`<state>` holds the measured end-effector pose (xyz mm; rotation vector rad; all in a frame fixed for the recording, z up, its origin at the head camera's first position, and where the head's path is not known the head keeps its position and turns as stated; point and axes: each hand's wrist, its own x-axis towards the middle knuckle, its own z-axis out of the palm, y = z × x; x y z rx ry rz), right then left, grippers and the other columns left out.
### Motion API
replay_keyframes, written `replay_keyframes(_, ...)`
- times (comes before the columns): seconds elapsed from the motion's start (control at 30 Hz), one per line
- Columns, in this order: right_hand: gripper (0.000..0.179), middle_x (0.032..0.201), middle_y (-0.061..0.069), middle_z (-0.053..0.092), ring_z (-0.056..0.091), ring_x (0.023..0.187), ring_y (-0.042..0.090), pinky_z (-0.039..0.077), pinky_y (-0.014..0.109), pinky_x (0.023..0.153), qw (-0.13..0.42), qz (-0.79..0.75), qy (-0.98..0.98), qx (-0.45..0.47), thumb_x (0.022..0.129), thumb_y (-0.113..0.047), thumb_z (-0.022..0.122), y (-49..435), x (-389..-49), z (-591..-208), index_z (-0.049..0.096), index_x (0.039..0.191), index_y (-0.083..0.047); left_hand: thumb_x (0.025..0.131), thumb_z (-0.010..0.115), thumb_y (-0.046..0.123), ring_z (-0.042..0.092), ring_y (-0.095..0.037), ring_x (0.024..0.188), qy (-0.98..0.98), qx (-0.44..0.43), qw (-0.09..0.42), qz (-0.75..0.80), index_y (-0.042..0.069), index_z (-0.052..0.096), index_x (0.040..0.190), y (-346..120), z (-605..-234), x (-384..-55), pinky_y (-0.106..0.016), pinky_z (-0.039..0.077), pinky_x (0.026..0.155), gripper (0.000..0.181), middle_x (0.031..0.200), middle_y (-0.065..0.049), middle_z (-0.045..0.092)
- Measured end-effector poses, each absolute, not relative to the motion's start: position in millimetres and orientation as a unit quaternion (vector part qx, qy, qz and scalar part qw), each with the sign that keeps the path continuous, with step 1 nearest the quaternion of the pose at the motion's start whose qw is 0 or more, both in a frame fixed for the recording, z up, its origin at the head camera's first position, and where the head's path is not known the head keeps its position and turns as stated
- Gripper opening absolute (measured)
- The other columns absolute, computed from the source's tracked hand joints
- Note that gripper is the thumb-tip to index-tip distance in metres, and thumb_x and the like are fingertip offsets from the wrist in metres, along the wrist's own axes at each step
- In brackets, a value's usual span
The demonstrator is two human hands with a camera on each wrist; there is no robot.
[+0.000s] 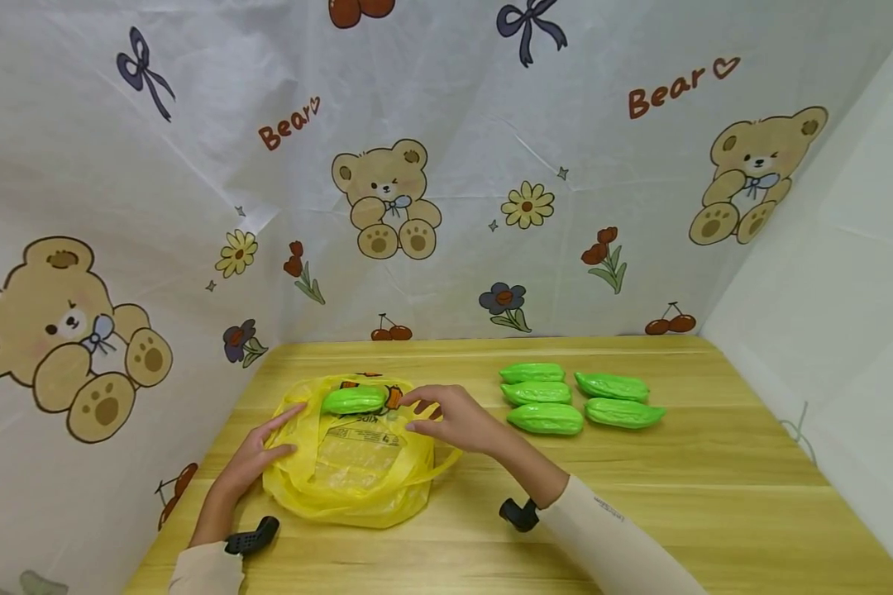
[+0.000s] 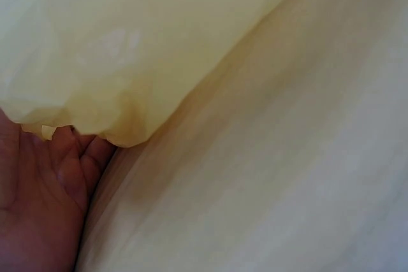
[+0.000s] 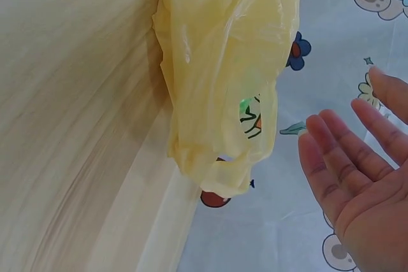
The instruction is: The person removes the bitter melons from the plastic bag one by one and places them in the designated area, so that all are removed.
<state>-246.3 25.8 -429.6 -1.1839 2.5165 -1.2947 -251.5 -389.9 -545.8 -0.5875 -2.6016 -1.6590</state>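
Note:
A yellow plastic bag (image 1: 357, 496) lies on the table at the left, its mouth spread towards the head camera. One bright green bitter melon (image 1: 354, 401), ridged and tapered, shows inside at the far end of the mouth. At the bag's left side, my left hand (image 1: 249, 459) rests with index finger and thumb stretched over the plastic; in the left wrist view its other fingers go partly behind the bag. My right hand (image 1: 457, 420) hovers over the bag's right edge, fingers bent loosely and holding nothing. The right wrist view shows its palm (image 3: 376, 214) apart from the bag.
Several more green bitter melons lie in two columns on the table right of the bag, such as this near one (image 1: 546, 419) and this outer one (image 1: 623, 412). Behind the wooden table (image 1: 640, 512) hangs a white bear-print cloth (image 1: 461, 273). A pale cord (image 1: 798, 430) hangs at the right.

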Motion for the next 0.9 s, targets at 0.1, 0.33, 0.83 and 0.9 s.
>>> replay_keyframes(0.1, 0.034, 0.126, 0.004, 0.069, 0.066, 0.109, 0.024, 0.055, 0.029, 0.085, 0.033, -0.417, 0.823, -0.385, 0.096, -0.016, 0.071, 18.4, -250.7, -429.3, 0.067, 0.129, -0.009, 0.097, 0.065, 0.010, 0.024, 0.004, 0.142, -0.828, -0.189, 0.001, -0.529, 0.005, 0.041, 0.155, -389.7, -546.4, -252.2, -0.003, 0.022, 0.102, 0.063, 0.162, -0.022, 0.031)
replay_keyframes(0.33, 0.036, 0.125, 0.008, 0.070, 0.065, 0.110, 0.026, 0.055, 0.046, 0.091, 0.043, -0.423, 0.820, -0.384, 0.096, -0.014, 0.070, 1.8, -261.0, -431.2, 0.066, 0.131, -0.006, 0.098, 0.065, 0.010, 0.022, -0.011, 0.148, -0.831, -0.188, 0.002, -0.524, 0.003, 0.040, 0.155, -389.6, -546.6, -253.1, -0.002, 0.020, 0.101, 0.063, 0.162, -0.021, 0.032)
replay_keyframes(0.83, 0.037, 0.128, 0.007, 0.069, 0.065, 0.109, 0.024, 0.053, 0.035, 0.092, 0.055, -0.383, 0.839, -0.384, 0.095, -0.017, 0.072, -32.0, -280.4, -444.1, 0.068, 0.131, -0.008, 0.098, 0.065, 0.011, 0.024, -0.006, 0.146, -0.833, -0.182, 0.002, -0.523, 0.008, 0.042, 0.155, -390.2, -546.7, -251.9, -0.003, 0.021, 0.101, 0.062, 0.162, -0.019, 0.033)
replay_keyframes(0.9, 0.038, 0.129, 0.009, 0.069, 0.065, 0.108, 0.024, 0.053, 0.036, 0.093, 0.051, -0.380, 0.839, -0.387, 0.095, -0.016, 0.072, -35.1, -284.1, -446.1, 0.067, 0.132, -0.007, 0.098, 0.065, 0.011, 0.025, 0.002, 0.143, -0.830, -0.184, 0.001, -0.527, 0.008, 0.043, 0.155, -389.9, -546.4, -252.5, -0.003, 0.021, 0.102, 0.062, 0.162, -0.019, 0.033)
